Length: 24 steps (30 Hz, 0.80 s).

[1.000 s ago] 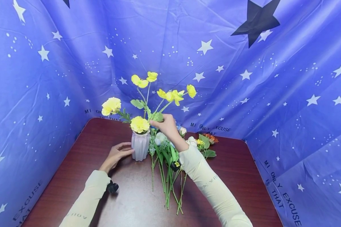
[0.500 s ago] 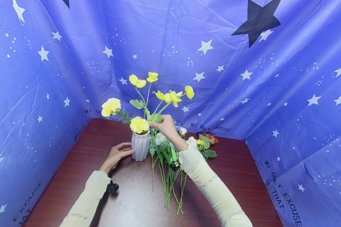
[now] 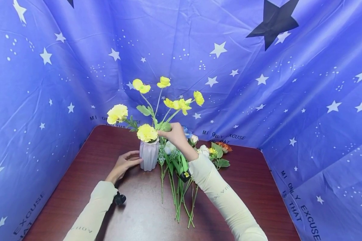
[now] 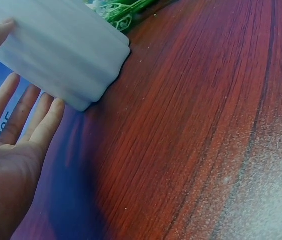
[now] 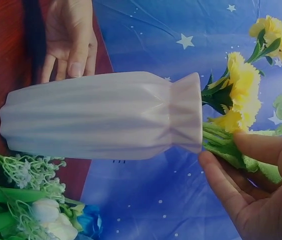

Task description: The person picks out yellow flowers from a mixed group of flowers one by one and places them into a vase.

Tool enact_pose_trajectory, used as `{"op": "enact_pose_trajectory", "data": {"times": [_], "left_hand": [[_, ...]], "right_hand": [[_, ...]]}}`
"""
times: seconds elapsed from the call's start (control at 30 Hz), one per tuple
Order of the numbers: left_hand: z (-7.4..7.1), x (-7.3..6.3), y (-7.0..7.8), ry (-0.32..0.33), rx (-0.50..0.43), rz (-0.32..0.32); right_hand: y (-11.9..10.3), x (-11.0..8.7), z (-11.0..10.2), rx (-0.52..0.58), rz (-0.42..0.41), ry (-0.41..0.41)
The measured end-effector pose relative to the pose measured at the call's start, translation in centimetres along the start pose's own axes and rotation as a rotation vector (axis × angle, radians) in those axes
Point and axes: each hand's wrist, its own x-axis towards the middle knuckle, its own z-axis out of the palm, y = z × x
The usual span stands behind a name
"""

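A pale lilac pleated vase (image 3: 149, 156) stands upright on the table, holding two yellow carnations (image 3: 147, 133) that lean left. My left hand (image 3: 125, 165) rests straight fingertips and thumb against the vase's lower left side; the left wrist view shows its palm away from the wall. At the vase's mouth, my right hand (image 3: 175, 135) pinches the green stems (image 5: 215, 134) of yellow poppies (image 3: 163, 82) between thumb and fingers. Those stems run into the opening, and their blooms spread above the hand. The lower stem ends are hidden inside the vase.
Right of the vase lies a pile of artificial flowers, with white tulips (image 5: 56, 220), a blue bloom (image 5: 90, 221) and an orange flower (image 3: 224, 147). Their bare stems (image 3: 178, 197) point toward the front of the brown table (image 3: 132, 214). Blue star-printed cloth (image 3: 181, 40) surrounds the table.
My right hand has shifted slightly left and down with the poppies, whose blooms have moved a little left. My left hand and the vase have stayed put.
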Motion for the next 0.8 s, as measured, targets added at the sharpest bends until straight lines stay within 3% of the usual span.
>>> {"op": "enact_pose_trajectory", "data": {"times": [0.27, 0.63, 0.8], "left_hand": [[-0.04, -0.07, 0.02, -0.008, -0.006, 0.007], [0.06, -0.12, 0.04, -0.012, -0.02, 0.019], [0.08, -0.14, -0.06, -0.009, -0.014, 0.016]], "right_hand": [[-0.15, 0.01, 0.02, -0.018, 0.0, -0.011], [-0.65, 0.4, 0.23, -0.154, 0.025, -0.027], [-0.79, 0.29, 0.08, -0.138, 0.012, -0.031]]}}
